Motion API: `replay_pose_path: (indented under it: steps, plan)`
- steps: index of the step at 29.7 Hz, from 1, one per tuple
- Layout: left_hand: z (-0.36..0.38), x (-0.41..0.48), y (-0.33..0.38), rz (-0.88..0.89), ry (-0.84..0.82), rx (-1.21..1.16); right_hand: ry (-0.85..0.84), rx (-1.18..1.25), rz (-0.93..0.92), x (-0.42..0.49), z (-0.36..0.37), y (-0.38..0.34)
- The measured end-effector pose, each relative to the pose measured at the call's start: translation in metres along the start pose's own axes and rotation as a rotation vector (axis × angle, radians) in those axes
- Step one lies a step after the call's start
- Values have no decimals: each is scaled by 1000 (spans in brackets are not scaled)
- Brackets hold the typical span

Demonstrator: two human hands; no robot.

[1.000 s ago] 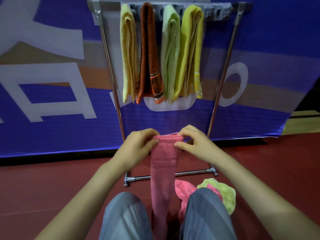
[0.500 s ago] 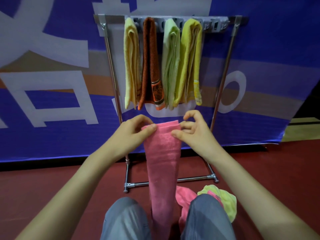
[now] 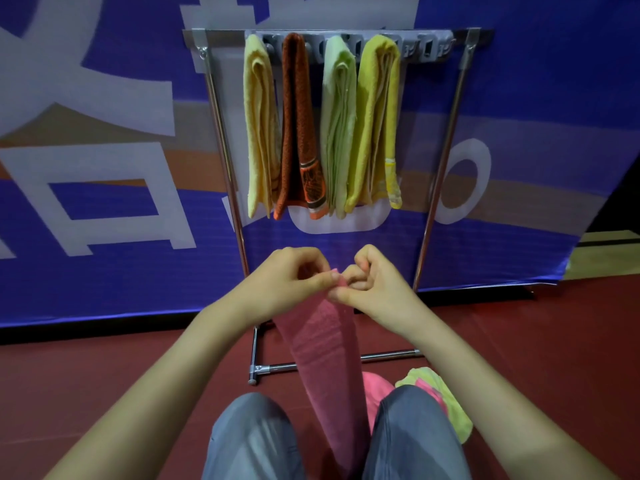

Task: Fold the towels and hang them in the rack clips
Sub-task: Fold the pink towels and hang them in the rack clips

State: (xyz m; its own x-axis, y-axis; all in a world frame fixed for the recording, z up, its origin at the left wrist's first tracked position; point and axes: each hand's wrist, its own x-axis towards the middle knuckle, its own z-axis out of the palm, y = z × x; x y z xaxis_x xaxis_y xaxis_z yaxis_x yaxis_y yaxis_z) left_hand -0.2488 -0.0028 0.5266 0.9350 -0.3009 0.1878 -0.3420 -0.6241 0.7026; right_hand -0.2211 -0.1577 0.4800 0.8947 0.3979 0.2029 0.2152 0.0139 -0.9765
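A long pink towel point(image 3: 325, 358) hangs folded lengthwise between my knees. My left hand point(image 3: 287, 282) and my right hand point(image 3: 374, 289) pinch its top end together, fingers nearly touching, below the rack. The metal rack point(image 3: 446, 161) stands against the blue banner, with a grey clip strip point(image 3: 426, 46) along its top bar. Several folded towels hang from the clips: pale yellow point(image 3: 258, 126), orange-brown point(image 3: 298, 126), light green point(image 3: 337, 126) and bright yellow point(image 3: 377, 119). The clips at the strip's right end hold nothing.
A heap of pink and yellow-green towels point(image 3: 440, 400) lies on the red floor by my right knee. The rack's base bar point(image 3: 381, 356) runs across the floor just ahead of my knees. The blue banner point(image 3: 104, 202) closes off the back.
My hands have come together, bunching the pink towel's top edge into a narrow end. Earlier they held that edge spread flat, and they raised it toward the rack.
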Motion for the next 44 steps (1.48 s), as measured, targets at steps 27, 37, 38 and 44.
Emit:
replay_pose_path:
  steps: [27, 37, 38, 44]
  plan:
    - [-94, -1, 3, 30, 465, 442, -234, -49, 325, -12, 27, 112]
    - [-32, -18, -62, -366, 160, 260, -395, -81, 259, 8, -10, 22]
    - [-19, -14, -54, -305, 107, 81, -404, -76, 247, 10, -12, 14]
    - [24, -1, -9, -71, 77, -388, -420, -137, 243, 15, -13, -18]
